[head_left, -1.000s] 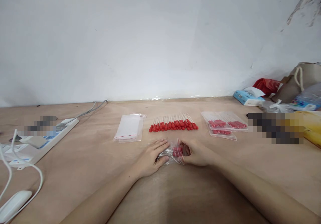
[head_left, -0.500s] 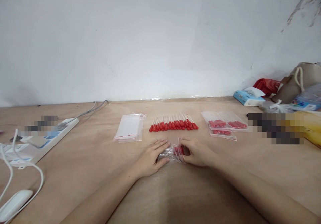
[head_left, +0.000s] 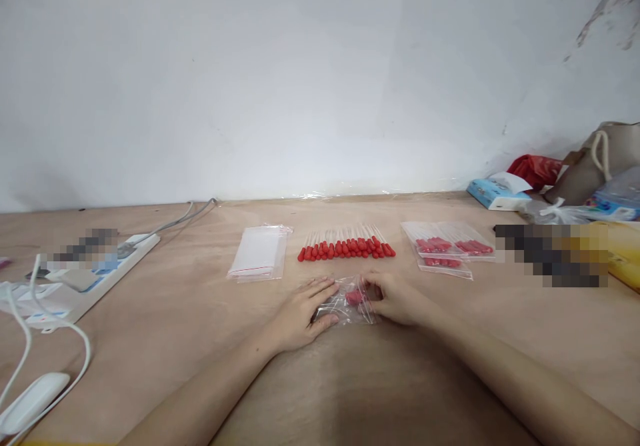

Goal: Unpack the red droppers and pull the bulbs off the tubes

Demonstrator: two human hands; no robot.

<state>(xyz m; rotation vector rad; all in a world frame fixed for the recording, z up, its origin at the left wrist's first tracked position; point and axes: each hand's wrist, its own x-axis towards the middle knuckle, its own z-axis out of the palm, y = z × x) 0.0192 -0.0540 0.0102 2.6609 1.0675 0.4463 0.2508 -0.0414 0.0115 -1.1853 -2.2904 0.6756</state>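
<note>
Between my hands lies a clear plastic zip bag [head_left: 344,314] with red-bulbed droppers [head_left: 354,297] in it, their thin clear stems pointing left. My left hand [head_left: 310,311] rests on the wood with thumb and fingers apart, holding the bag's left end. At the bag's right edge, my right hand [head_left: 393,298] is closed in a pinch on the plastic, close to the red bulbs. The exact count of droppers in the bag is hard to make out. Beyond my hands, a row of loose droppers [head_left: 345,249] lies with red bulbs toward me.
A stack of flat zip bags [head_left: 257,253] sits to the left of the row. Filled bags [head_left: 445,249] overlap on the right. A power strip [head_left: 100,286] with white cables lies far left. A tissue pack [head_left: 495,195] and a yellow item [head_left: 623,253] are at the right.
The bag's right edge has moved right over the red bulbs, which now sit farther inside the bag. My right hand has shifted slightly; my left has stayed put.
</note>
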